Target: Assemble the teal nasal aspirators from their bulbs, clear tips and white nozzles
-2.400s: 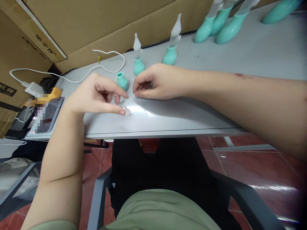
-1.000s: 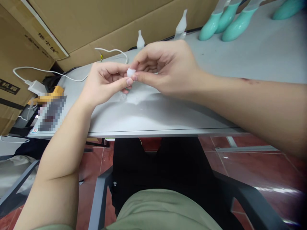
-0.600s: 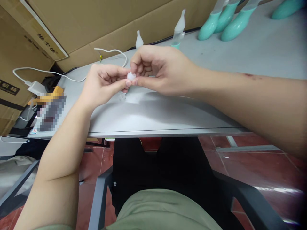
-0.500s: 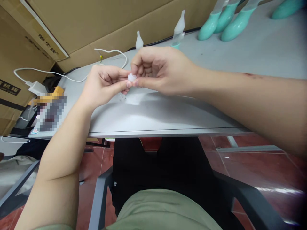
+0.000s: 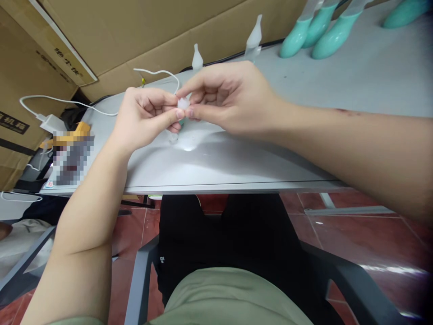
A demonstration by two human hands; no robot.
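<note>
A small translucent white piece [image 5: 183,104], perhaps soft silicone, is pinched between both hands above the table. My left hand [image 5: 147,115] grips its left side with thumb and forefinger. On its right side, my right hand [image 5: 226,97] closes thumb and forefinger, the other fingers curled in. Under the left fingertips a clear piece [image 5: 173,136] shows, partly hidden, with a bit of green by the left thumb. Behind the hands stand a white pointed nozzle [image 5: 197,58] and a second white nozzle [image 5: 255,34] on a clear tube, its lower part hidden by my right hand.
Several teal bulbs with clear necks [image 5: 293,43] lie at the back right of the grey table [image 5: 219,169]. A white cable [image 5: 158,72] and charger [image 5: 54,124] are at left, near a yellow object [image 5: 81,131]. Cardboard [image 5: 152,31] borders the back; a grey chair [image 5: 144,275] surrounds my lap.
Both hands have shifted slightly left and up with the small white piece. My right forefinger now reaches over the piece's top, and a bit of green shows below it.
</note>
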